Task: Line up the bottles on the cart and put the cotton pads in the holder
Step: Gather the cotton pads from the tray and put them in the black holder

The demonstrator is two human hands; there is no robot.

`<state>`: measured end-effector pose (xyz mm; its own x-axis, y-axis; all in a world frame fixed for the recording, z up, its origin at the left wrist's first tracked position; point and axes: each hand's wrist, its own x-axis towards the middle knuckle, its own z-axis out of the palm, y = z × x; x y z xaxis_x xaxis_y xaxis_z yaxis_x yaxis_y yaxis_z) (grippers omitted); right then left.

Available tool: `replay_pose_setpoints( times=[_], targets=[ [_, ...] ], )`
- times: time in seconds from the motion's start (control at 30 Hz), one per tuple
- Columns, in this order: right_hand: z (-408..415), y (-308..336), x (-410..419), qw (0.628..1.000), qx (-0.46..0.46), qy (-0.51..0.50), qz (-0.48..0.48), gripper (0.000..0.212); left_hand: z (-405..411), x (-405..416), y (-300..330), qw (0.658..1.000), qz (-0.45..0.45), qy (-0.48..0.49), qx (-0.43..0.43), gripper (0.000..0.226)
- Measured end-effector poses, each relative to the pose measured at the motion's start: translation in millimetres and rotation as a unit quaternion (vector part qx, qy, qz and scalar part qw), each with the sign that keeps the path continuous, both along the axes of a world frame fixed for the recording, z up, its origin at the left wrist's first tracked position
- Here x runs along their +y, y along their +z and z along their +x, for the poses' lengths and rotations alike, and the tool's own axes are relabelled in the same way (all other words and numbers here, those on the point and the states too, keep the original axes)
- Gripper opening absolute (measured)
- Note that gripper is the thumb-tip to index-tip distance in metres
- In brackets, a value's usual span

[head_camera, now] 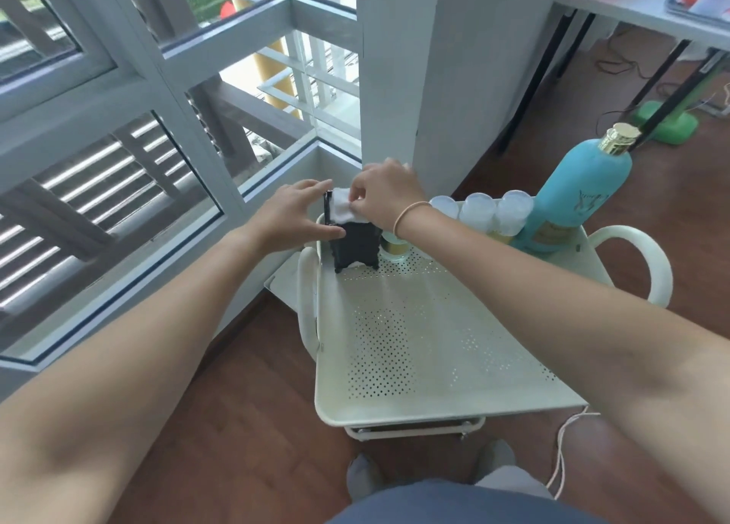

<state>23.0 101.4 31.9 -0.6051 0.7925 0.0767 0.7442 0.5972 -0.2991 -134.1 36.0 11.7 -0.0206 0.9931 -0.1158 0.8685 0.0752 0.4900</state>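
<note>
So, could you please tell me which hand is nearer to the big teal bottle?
The right hand. It pinches cotton pads at the black holder's top; the teal bottle stands to its right. The left hand steadies the holder's far side.

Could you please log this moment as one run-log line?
left hand: steadies black holder | right hand: pushes cotton pads into holder | bottles: lined up along cart rear edge

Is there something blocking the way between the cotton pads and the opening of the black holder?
Nothing visible. The right hand holds the cotton pads directly at the top of the black holder, which the left hand steadies.
</note>
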Motion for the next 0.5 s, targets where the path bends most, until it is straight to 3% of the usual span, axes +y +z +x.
replay_pose_setpoints(
  times=[0.23, 0.5],
  targets=[
    [-11.8, -11.1, 3.2, 0.994, -0.111, 0.001, 0.019, 0.021, -4.0, 5.3, -3.6, 1.000, 0.001, -0.014, 0.003, 0.079],
    [-13.9, -9.8, 7.6, 0.987, -0.157, 0.000, 0.010, 0.022, -0.4, 6.4, -2.9, 1.000, -0.001, -0.007, 0.008, 0.079]
  ],
)
